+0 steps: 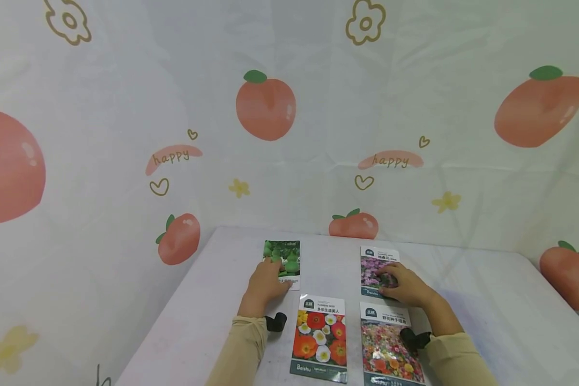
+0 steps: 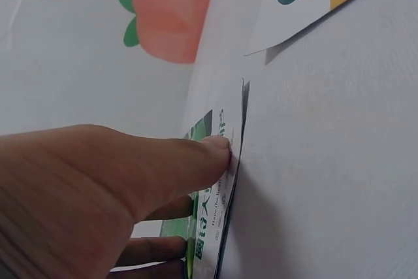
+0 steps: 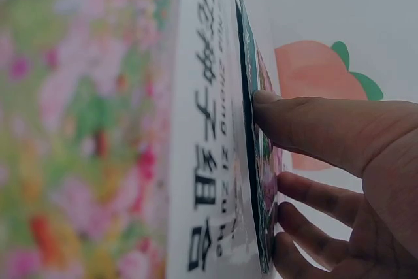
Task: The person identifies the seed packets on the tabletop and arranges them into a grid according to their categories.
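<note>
My left hand (image 1: 266, 281) rests on a seed packet with green round fruit (image 1: 291, 252), which lies at the back of the white table. In the left wrist view its thumb (image 2: 202, 158) presses near the packet's white end, with the other fingers on the printed face. On a purple flower seed packet (image 1: 369, 271) at the back right lies my right hand (image 1: 407, 285), fingers spread. The right wrist view has that thumb (image 3: 287, 115) on the packet's dark end strip, and the other fingertips touching its face farther along.
Nearer me lie a poppy seed packet (image 1: 320, 338) in the middle and a mixed wildflower seed packet (image 1: 391, 348) to its right, partly under the right wrist's black camera mount (image 1: 415, 339). A white cloth with printed peaches (image 1: 266, 110) rises behind the table (image 1: 198, 305).
</note>
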Available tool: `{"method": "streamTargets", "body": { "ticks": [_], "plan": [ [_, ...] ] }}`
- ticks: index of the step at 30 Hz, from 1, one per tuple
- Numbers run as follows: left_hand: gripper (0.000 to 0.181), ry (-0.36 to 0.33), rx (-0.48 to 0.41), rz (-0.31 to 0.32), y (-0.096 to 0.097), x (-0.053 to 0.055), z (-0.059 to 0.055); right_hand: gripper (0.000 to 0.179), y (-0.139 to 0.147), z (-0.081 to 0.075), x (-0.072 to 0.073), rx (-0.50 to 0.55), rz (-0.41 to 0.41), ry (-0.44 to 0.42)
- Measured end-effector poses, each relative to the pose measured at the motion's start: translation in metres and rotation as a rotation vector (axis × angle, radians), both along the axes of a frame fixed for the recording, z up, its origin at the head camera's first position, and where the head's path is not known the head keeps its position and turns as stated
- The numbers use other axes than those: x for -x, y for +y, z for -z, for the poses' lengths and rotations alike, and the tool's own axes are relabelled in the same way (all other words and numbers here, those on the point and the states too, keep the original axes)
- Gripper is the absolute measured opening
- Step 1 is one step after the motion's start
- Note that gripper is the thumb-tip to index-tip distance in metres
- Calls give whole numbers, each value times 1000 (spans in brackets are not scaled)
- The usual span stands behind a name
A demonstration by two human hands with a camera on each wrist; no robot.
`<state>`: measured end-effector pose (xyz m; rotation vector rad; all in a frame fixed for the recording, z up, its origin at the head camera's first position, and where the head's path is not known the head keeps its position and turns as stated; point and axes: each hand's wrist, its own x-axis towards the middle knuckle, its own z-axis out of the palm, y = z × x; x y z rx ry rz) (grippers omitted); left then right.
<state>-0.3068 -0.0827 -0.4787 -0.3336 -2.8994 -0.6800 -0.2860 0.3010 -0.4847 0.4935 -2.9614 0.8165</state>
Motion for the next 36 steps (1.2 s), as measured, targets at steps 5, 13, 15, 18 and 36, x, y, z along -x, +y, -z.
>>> {"method": "streamTargets", "body": {
  "ticks": [5,13,15,18,36],
  "plan": [
    [39,1,-8,9,5,0,0,44,0,-1,0,0,0,-10],
    [41,-3,5,-9,11,0,1,41,0,-2,0,4,-6,-11],
    [41,-4,6,-6,12,0,2,41,0,-3,0,5,-3,-11],
    [41,-9,7,-1,16,0,1,42,0,-3,0,5,-3,-10],
    [40,-8,16,32,28,1,2,43,-3,-5,-2,-6,4,-15]
  ]
}}
